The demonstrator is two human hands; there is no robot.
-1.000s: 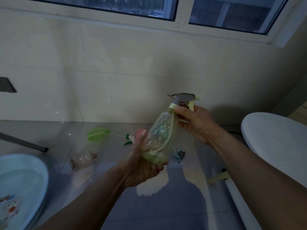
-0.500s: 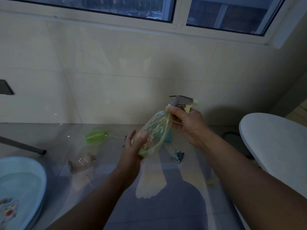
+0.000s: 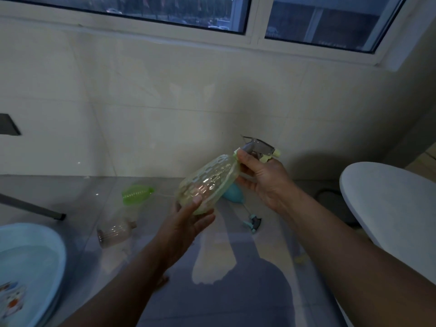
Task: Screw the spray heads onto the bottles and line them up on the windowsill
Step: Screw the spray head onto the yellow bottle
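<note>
A clear yellow-green bottle (image 3: 208, 182) is held tilted in the air, its neck pointing up and right. My left hand (image 3: 188, 223) cups its base from below. My right hand (image 3: 262, 178) grips the neck collar, just under the grey and pale-yellow spray head (image 3: 260, 148) sitting on the bottle. On the floor lie a green bottle (image 3: 135, 193), a pinkish clear bottle (image 3: 115, 233), a blue bottle (image 3: 232, 193) partly hidden behind the held one, and a teal spray head (image 3: 253, 221) with its tube. The windowsill (image 3: 165, 36) runs along the top of the tiled wall.
A light blue basin (image 3: 35, 260) with water stands at the lower left. A white rounded lid or seat (image 3: 387, 208) fills the right side. A dark metal leg (image 3: 30, 206) slants across the left floor. Grey glossy floor tiles lie below my arms.
My left hand has shifted around the bottle's base, from gripping its side to cupping it underneath. The bottle has tipped a little more level. My right hand stays at the neck.
</note>
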